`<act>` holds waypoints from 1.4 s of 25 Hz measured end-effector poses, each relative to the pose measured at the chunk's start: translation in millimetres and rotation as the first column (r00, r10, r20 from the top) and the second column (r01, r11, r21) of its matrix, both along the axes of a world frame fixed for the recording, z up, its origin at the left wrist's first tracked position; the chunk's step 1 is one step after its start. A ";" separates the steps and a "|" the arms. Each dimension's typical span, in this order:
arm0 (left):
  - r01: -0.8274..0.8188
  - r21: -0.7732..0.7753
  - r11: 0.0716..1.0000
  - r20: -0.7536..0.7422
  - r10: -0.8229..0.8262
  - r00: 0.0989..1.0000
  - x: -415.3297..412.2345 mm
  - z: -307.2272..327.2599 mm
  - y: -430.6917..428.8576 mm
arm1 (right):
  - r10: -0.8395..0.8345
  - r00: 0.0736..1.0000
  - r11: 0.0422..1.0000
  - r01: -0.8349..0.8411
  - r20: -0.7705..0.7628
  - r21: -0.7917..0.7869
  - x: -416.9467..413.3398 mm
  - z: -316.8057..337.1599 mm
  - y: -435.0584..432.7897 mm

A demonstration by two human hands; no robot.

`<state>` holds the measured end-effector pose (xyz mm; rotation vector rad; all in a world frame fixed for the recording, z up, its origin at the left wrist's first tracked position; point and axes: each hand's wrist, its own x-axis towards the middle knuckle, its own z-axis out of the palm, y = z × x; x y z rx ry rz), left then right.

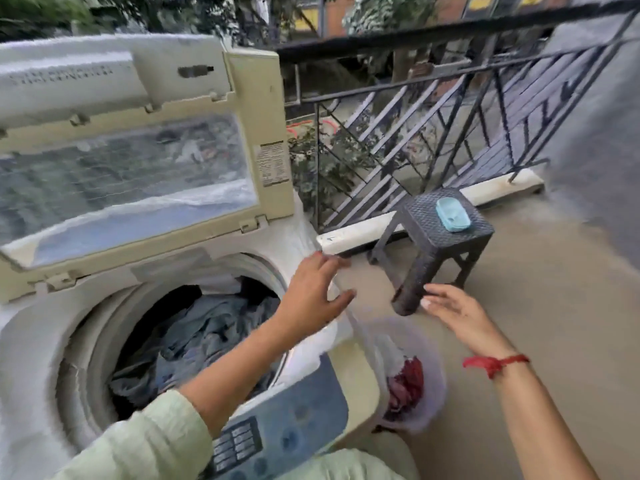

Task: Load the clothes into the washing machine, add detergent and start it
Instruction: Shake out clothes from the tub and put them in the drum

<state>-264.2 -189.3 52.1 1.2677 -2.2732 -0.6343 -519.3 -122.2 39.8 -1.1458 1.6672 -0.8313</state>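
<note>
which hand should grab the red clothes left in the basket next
Probably the right hand: it hangs open, empty, over the floor just beyond the basket holding the red clothes. The left hand is over the washing machine rim.

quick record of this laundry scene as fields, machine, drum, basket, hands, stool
machine: top-load washing machine, lid raised
drum: blue clothes inside
basket: translucent basket on the floor beside the machine, holding a red garment
left hand: open, empty, over the machine's right edge
right hand: open, empty, above the basket
stool: dark, light blue soap case on top
</note>
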 end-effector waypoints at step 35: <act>-0.336 0.592 0.732 0.752 -0.352 0.558 -178.4 -548.1 -30.2 | 0.667 0.707 0.680 -0.450 -0.234 0.579 -75.4 -605.0 -30.1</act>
